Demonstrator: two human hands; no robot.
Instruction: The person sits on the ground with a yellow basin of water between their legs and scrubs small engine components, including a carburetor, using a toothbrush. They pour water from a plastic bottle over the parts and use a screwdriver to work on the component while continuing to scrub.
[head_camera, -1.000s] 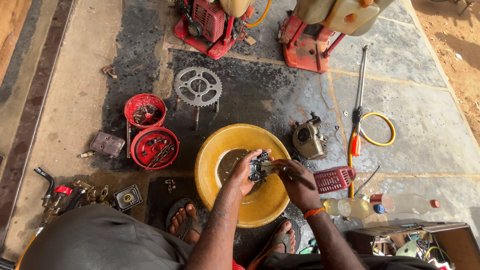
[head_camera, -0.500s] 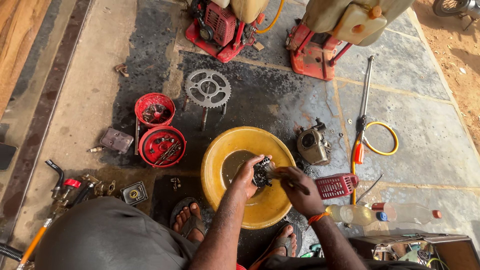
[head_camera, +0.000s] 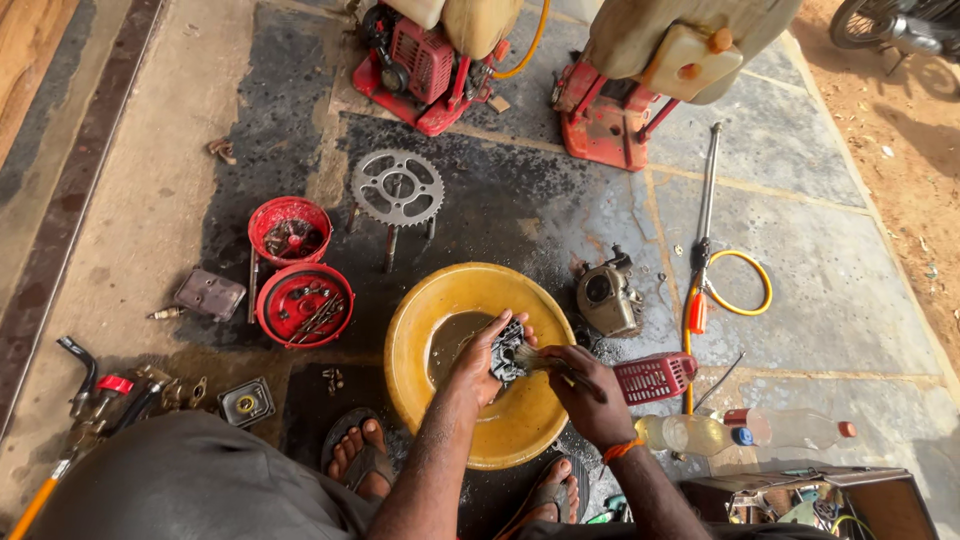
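A wide, round yellow basin (head_camera: 440, 310) of smooth plastic sits on the oil-darkened stone floor (head_camera: 820, 330) and serves as the landmark; inside it lies a shallow pool of murky liquid, and over that pool both hands work; beyond the basin stand two red sprayer machines, the left one (head_camera: 425, 60) with a finned red engine cover, the right one (head_camera: 640, 90) carrying a cream tank; between them and the basin lies a flat toothed steel sprocket (head_camera: 397, 187); left of the basin sit two round red containers, a shallow lid (head_camera: 304, 304) strewn with screws and small metal bits, and behind it a deeper cup (head_camera: 289, 228) holding more dirty hardware; right of the basin rests a grimy grey engine casing (head_camera: 608, 298), then a red slotted cover (head_camera: 655, 377), and nearer the person a clear bottle (head_camera: 690, 433); over the basin's middle the left hand (head_camera: 478, 358) is closed around a dark finned engine part (head_camera: 508, 350), fingers wrapped along its edge; the right hand (head_camera: 590, 395) grips a brush (head_camera: 555, 362) whose bristles touch that part.
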